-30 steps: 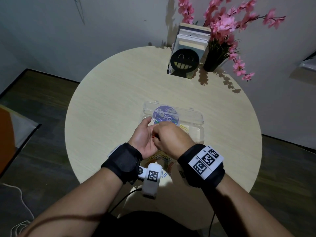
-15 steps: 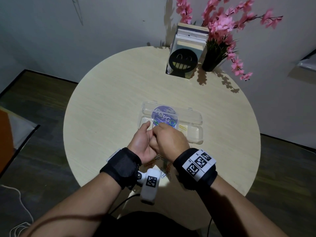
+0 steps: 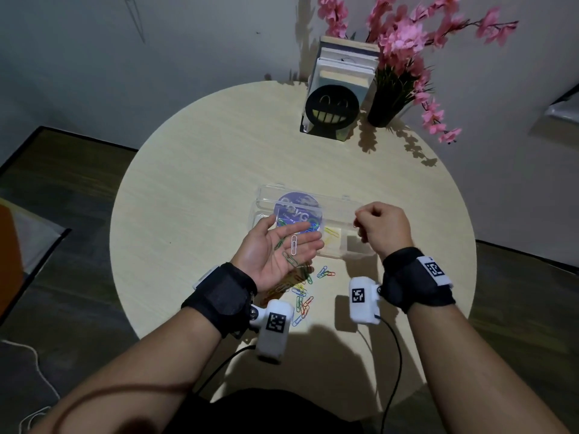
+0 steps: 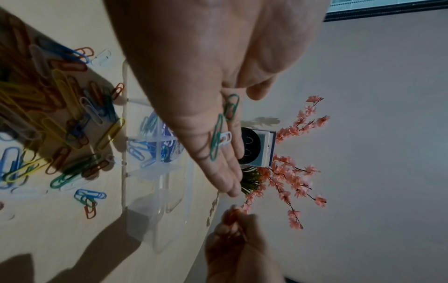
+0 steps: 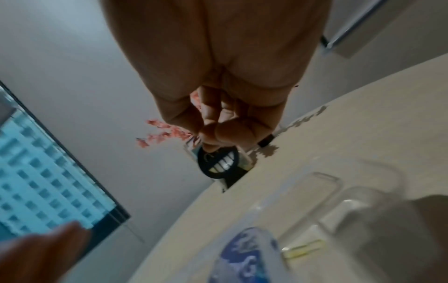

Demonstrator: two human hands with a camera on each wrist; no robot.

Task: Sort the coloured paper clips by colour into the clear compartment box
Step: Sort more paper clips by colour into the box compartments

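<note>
My left hand point(image 3: 279, 252) lies palm up and flat over the left part of the clear compartment box point(image 3: 335, 211). On its fingers rest a white clip point(image 3: 294, 244) and two green clips point(image 4: 219, 137). My right hand point(image 3: 380, 230) hovers over the box's right end, fingers curled, pinching a small red clip point(image 3: 355, 223) at the fingertips. A pile of loose coloured clips point(image 3: 300, 291) lies on the table in front of the box, partly under my left hand. Green, blue and yellow clips point(image 3: 331, 234) sit in separate compartments.
The box's open lid carries a round blue sticker point(image 3: 297, 211). At the back of the round table point(image 3: 194, 195) stand a black smiley bookend point(image 3: 332, 109) with books and a dark vase of pink flowers point(image 3: 388, 98). The table edge runs just behind my wrists.
My hands were together over the box. Now they have parted: the right hand has moved right with a red clip, and the left palm has opened to show the white and green clips.
</note>
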